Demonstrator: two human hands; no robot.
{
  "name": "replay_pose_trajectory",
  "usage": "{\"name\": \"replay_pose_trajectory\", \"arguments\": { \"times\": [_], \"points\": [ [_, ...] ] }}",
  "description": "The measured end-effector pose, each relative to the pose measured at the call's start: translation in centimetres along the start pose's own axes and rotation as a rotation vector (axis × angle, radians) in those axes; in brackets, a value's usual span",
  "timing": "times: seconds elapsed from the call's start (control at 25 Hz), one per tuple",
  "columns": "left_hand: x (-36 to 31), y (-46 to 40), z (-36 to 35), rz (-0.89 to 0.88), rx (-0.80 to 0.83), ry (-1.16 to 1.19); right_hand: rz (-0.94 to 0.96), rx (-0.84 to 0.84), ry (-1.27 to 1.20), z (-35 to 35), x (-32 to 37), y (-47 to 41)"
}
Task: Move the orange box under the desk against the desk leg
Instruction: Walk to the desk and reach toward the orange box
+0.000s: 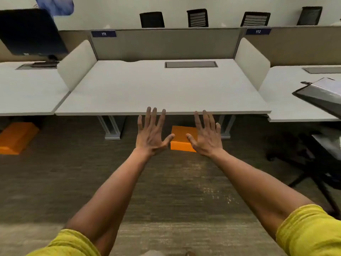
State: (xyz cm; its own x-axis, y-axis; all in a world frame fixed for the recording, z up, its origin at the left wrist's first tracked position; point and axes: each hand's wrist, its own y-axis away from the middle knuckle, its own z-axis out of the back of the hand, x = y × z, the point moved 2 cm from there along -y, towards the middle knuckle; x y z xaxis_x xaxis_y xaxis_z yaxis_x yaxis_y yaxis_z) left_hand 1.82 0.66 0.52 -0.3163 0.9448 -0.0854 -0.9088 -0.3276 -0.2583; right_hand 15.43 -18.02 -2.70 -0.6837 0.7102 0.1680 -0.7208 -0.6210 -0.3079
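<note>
An orange box [181, 138] lies on the carpet just under the front edge of the white desk [166, 89], between its two grey legs. The left desk leg [111, 127] stands well left of the box; the right desk leg [226, 126] is close on its right, partly hidden by my hand. Both arms are stretched forward with fingers spread. My left hand [152, 133] hovers left of the box, and my right hand [206, 134] covers its right side in the view. Neither hand holds anything.
A second orange box [15, 136] lies under the neighbouring desk at the left. A dark monitor [29, 32] stands at the back left. An office chair [313, 154] and a clipboard [321, 95] are at the right. Low dividers flank the desk.
</note>
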Motion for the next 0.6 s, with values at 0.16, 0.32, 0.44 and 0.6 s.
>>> {"name": "replay_pose_trajectory", "arguments": {
  "times": [0.16, 0.32, 0.44, 0.6],
  "points": [
    [1.2, 0.5, -3.3, 0.079, 0.131, -0.015, -0.009, 0.133, -0.019, -3.8, -0.4, -0.4],
    [3.3, 0.0, -7.1, 0.12, 0.282, 0.027, 0.003, 0.236, -0.034, -8.3, 0.7, -1.6],
    [6.1, -0.8, -10.1, 0.147, 0.35, 0.071, 0.002, 0.337, -0.028, -12.2, 2.6, -3.0],
    [10.7, -3.8, -13.7, 0.171, 0.413, 0.11, -0.059, 0.423, -0.042, -16.7, 5.8, -6.5]
  ]
}}
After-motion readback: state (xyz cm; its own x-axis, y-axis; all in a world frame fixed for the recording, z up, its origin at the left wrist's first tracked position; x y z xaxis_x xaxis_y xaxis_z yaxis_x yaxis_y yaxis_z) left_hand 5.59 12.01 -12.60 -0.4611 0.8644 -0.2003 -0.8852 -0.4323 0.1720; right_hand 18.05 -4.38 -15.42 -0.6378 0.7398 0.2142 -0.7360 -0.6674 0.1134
